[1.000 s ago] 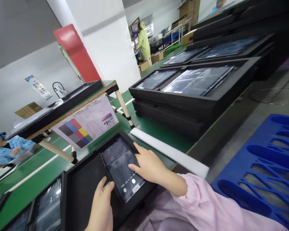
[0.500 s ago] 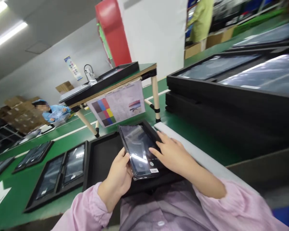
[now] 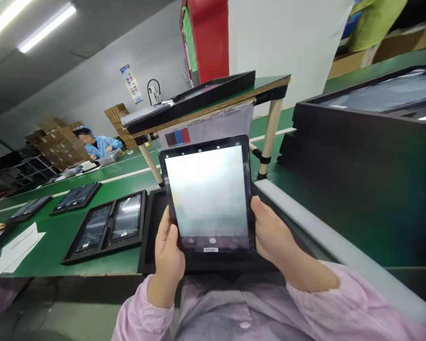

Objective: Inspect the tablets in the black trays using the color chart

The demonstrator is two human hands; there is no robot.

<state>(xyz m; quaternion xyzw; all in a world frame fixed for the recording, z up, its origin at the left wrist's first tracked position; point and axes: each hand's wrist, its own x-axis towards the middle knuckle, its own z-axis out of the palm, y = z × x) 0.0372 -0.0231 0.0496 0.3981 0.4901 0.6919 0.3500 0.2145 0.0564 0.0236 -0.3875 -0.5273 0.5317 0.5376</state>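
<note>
A tablet (image 3: 208,194) with a black frame is held up in front of me, its screen lit and mostly white, with small icons along the top and a round button and a small white label at the bottom. My left hand (image 3: 168,255) grips its lower left edge, thumb at the front. On the lower right edge my right hand (image 3: 273,232) holds it too, with most of its fingers hidden behind the tablet. Below and behind it lies a black foam tray (image 3: 151,232), largely covered by the tablet.
Left along the green bench (image 3: 49,246) lie a black tray (image 3: 106,227) with two tablets, more trays, and white papers (image 3: 17,251). Stacked black trays (image 3: 341,180) rise at right beside a long white strip (image 3: 326,237). A raised shelf (image 3: 213,106) stands ahead. A person in blue (image 3: 104,144) sits farther off.
The tablet has been raised and turned upright toward me, and its screen now shows a bright white picture. My right hand has moved from over the screen to its right edge.
</note>
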